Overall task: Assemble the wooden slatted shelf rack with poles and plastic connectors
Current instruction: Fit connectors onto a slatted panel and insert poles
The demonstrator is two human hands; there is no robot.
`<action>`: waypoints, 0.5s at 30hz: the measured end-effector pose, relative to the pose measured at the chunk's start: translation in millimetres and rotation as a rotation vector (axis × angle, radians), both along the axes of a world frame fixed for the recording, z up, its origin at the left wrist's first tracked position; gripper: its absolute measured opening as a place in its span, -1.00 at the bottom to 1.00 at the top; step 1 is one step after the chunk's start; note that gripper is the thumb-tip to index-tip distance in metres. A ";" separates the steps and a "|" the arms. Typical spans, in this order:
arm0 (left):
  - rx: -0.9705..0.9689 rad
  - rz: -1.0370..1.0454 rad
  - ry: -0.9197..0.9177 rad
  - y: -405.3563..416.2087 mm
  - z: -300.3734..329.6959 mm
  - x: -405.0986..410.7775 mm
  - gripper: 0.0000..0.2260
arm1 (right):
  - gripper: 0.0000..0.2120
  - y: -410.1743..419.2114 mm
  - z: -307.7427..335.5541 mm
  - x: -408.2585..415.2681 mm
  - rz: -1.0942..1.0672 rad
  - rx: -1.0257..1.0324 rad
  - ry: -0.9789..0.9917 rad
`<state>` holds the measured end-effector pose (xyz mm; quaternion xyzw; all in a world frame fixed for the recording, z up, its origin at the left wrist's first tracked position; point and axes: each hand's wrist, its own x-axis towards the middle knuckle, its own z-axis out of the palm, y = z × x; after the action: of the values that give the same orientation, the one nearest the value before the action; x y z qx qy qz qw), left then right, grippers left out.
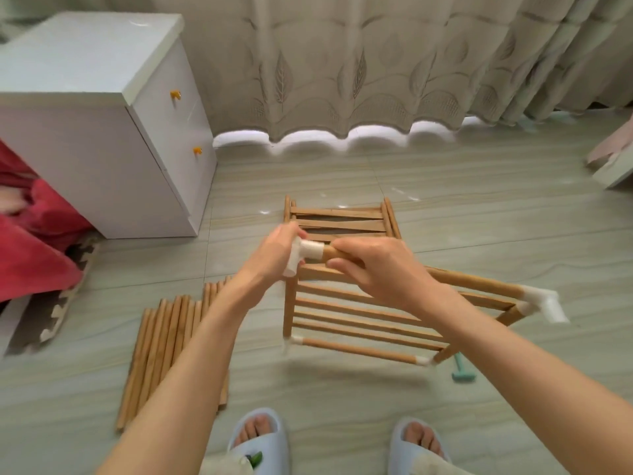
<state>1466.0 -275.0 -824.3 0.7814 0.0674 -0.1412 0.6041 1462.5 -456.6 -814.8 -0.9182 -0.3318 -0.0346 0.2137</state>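
- Two big things frame your view: the patterned curtain [359, 73] hanging across the back and the white drawer cabinet [102, 132] at the left, with a red cloth [30, 241] bunched beside it on the floor.
- Your slatted shelf panel [363, 320] is lifted off the tiled floor [479, 234] in front of you, tilted, its slats running left to right between the side rails.
- Another slatted panel [342, 217] lies flat on the floor just beyond your hands.
- Your bundle of loose wooden poles [164, 351] lies on the floor to the left, partly hidden under your left forearm.
- Your right hand [380, 269] has its fingers curled round the top pole [330, 252] of the lifted panel, close to its left end.
- Your left hand [274, 255] grips the white plastic connector [305, 255], which sits on the end of that pole; how far it is pushed on cannot be told.
- White connectors already sit on the other corners: a large one at the far right [544, 305] and smaller ones at the near left [295, 340] and near right [424, 361].
- Your feet, in pale slippers [260, 437], stand at the bottom edge.
- Just beside the near right corner, a small teal mallet [462, 371] lies on the floor.
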 end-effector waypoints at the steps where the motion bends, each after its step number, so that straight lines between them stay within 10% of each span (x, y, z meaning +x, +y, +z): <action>1: 0.008 0.011 -0.029 2.5 0.0 1.9 -0.70 | -0.74 1.6 -1.3 0.9 -0.012 0.027 -0.023; 15: -0.034 0.005 0.114 9.6 -50.7 -3.0 -0.45 | -0.77 12.5 -33.7 2.5 -0.066 -0.047 0.034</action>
<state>1463.0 -265.4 -875.0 0.7614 0.1012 -0.1853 0.6129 1465.0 -444.1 -848.5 -0.9338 -0.2984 -0.0184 0.1966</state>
